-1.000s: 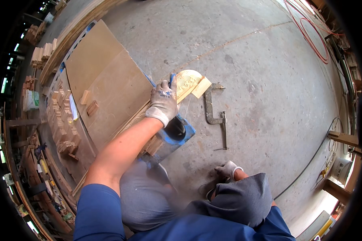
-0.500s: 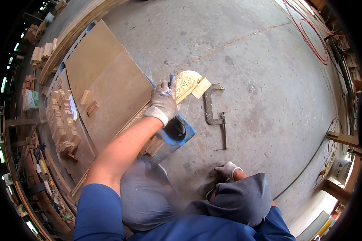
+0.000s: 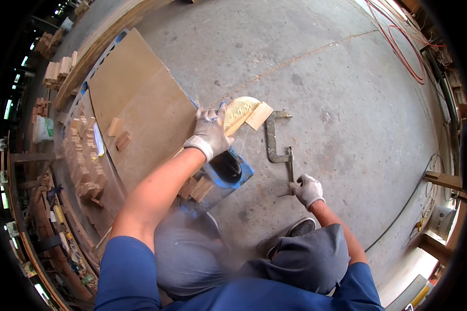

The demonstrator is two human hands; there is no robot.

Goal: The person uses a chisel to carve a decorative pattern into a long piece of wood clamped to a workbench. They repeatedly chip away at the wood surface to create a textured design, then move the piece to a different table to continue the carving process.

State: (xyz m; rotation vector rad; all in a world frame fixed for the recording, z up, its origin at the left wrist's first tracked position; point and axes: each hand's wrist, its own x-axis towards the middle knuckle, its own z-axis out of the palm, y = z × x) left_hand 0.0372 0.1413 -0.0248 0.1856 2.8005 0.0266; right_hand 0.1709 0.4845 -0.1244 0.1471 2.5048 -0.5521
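Basically, the head view shows two gloved hands at separate places. The left hand lies over a carved board, its thumb apart from the fingers; whether it is clamped round the board, I cannot tell, since the underside is hidden. The board, cut with a wavy pattern, reaches past the blue support with its rounded end out over the floor, and a small wooden block sits against that end. The right hand is down at the lower end of the screw of a C-clamp, fingers curled in; whether they have closed firmly on it is too small to tell. The clamp lies on the floor just beyond the block, its mouth facing right, away from the board.

To handle this well, I would let the left palm bear down evenly, so the overhanging end cannot tip while the other arm reaches out. The clamp looks heavy toward its frame, so a hold at the screw's far end may let it swing; a grip nearer the frame should steady it. Lifting it clear of the block before turning it would also spare the carving a knock.
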